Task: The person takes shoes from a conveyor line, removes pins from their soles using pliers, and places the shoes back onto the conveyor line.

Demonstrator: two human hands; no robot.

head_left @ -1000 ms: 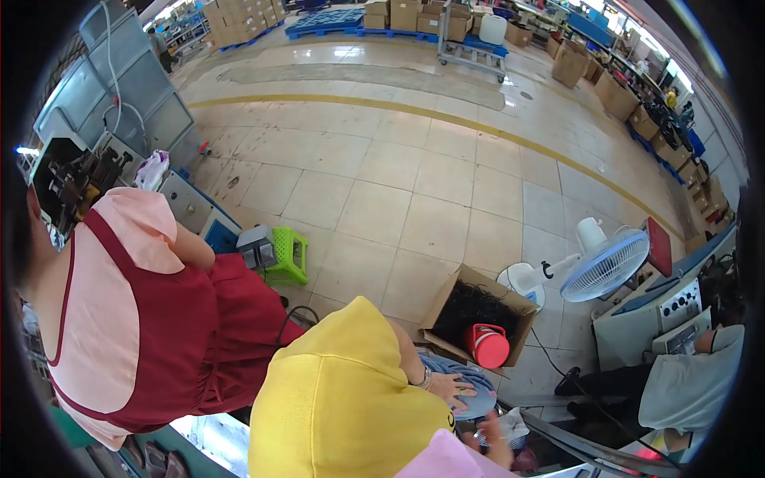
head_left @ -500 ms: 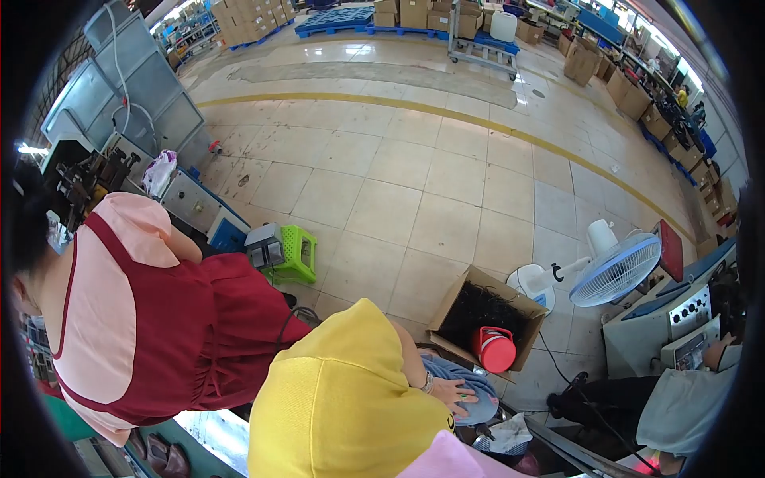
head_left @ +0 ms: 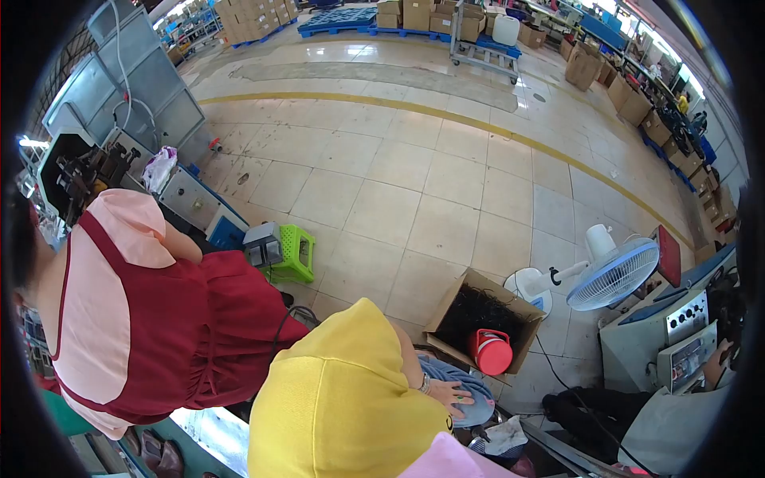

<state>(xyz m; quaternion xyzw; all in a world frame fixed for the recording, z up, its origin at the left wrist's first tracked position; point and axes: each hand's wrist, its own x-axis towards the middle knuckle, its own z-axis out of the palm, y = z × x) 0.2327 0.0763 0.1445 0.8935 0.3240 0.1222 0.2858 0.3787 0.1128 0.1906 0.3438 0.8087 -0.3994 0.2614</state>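
My left hand lies on the knee of the blue jeans, its fingers spread and holding nothing. It wears a bracelet and a ring. Above it, the yellow sleeve fills the bottom middle of the view. A crumpled white cloth or paper is just beyond the knee. My right hand is out of view.
Beyond the knee stands a carton with tangled black strands and a red jug. A fan is behind it. A person in dark red stands left, near a green stool; another person is by a machine.
My left hand stays on the knee. The person at the right has shifted lower and rightward. The person at the left has moved slightly left, and the view has shifted a little.
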